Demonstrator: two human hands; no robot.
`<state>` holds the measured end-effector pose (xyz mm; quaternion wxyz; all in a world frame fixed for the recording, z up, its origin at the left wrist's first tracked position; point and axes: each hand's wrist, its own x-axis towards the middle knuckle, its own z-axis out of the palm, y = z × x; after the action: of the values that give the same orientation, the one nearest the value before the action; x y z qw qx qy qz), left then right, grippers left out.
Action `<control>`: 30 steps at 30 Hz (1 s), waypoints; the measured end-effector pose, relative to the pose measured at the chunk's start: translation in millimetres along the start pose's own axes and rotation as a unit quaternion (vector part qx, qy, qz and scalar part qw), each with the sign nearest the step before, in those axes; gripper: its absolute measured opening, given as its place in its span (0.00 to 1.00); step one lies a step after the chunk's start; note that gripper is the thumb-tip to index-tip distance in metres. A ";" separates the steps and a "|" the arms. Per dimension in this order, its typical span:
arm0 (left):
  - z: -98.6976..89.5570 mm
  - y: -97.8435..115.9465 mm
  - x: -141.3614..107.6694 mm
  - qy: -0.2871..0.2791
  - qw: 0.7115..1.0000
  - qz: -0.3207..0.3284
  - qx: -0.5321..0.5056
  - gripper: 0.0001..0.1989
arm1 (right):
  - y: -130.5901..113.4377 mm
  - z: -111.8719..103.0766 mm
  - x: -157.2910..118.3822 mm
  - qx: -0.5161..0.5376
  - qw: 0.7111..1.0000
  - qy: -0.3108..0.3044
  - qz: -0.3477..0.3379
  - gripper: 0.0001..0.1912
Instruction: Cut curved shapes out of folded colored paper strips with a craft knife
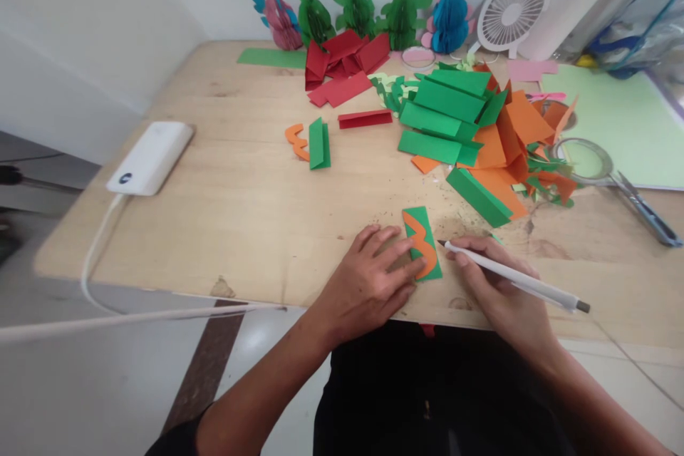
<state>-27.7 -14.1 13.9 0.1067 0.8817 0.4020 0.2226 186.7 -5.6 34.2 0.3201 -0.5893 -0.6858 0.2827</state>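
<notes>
A wavy orange paper cutout [426, 254] lies on top of a small folded green paper piece [422, 217] near the table's front edge. My left hand [368, 281] rests with spread fingers on both, its fingertips pressing on the cutout's left side. In my right hand [505, 299], between thumb and fingers, is a white pencil [518, 276]. Its dark tip points left, just right of the green paper. Further back sit another folded green piece [319, 144] and a second orange cutout [297, 142].
Folded green papers [449, 100], orange papers [526, 117] and red papers [347, 60] are heaped behind my hands. Paper figures [355, 14] and a small fan [513, 11] line the wall. A utility knife [649, 212], a tape roll [606, 164] and a white power bank [152, 157] lie around.
</notes>
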 end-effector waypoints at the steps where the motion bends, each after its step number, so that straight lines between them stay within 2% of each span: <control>1: -0.2 0.1 0.0 -0.002 1.000 -0.001 0.000 0.14 | 0.2 0.8 1.0 0.001 1.000 -0.003 0.003 0.08; 12: -0.1 -0.2 -0.1 -0.008 1.000 -0.006 -0.005 0.14 | 0.3 10.4 10.3 -0.001 1.000 -0.015 -0.017 0.08; 19: -0.3 -0.1 0.0 -0.005 1.000 -0.005 -0.002 0.14 | -1.6 9.7 9.9 -0.018 0.999 -0.028 -0.012 0.08; 30: 1.8 -1.5 -0.7 -0.002 1.000 0.002 -0.006 0.14 | -3.0 7.0 7.0 -0.035 0.998 -0.017 -0.054 0.06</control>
<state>-28.2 -13.7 11.6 0.1123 0.8822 0.3991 0.2230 178.7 0.8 32.7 0.3020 -0.5573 -0.7316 0.2510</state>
